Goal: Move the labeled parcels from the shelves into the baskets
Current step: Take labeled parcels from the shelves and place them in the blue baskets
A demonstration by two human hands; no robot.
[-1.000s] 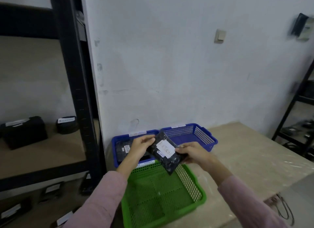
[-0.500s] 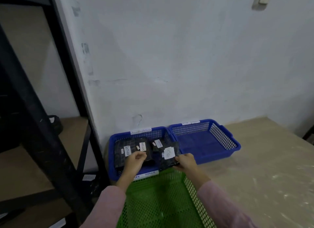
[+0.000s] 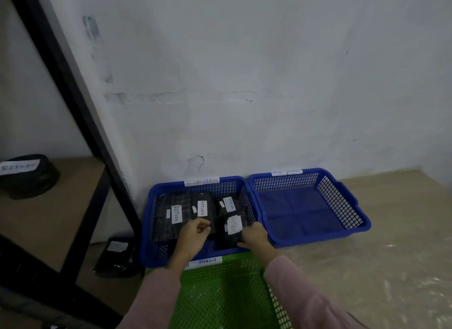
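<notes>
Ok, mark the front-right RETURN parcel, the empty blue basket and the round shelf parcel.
Front-right RETURN parcel [image 3: 234, 226]: head view, on its white label.
Empty blue basket [image 3: 318, 237]: head view, on its front wall.
Round shelf parcel [image 3: 31, 184]: head view, on its dark side.

Behind the grip rises a scuffed white plaster wall [image 3: 244, 71]. Left of the grip a black metal shelving post [image 3: 73, 96] slants past a tan wooden shelf board [image 3: 49, 226]; right spreads a pale wooden tabletop [image 3: 391, 267]. Dim light.
</notes>
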